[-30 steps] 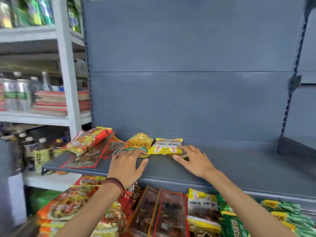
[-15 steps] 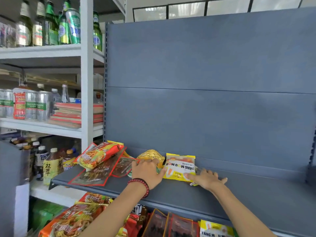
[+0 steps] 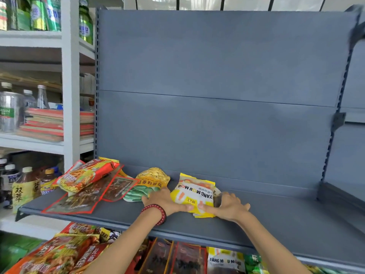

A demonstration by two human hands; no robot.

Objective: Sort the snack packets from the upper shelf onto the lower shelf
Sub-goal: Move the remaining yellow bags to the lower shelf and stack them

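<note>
head view: left hand (image 3: 165, 200) and right hand (image 3: 230, 208) pinch the packet (image 3: 194, 191) at its near edge, thumbs on top. probably to lift it down.

Green bottles (image 3: 85, 26), tea bottles (image 3: 24, 189), red notebooks (image 3: 45, 123).

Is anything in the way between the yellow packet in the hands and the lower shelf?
Nothing visible blocks it. The left hand and right hand grip the yellow packet; it only has to clear the front edge of the upper shelf.
</note>
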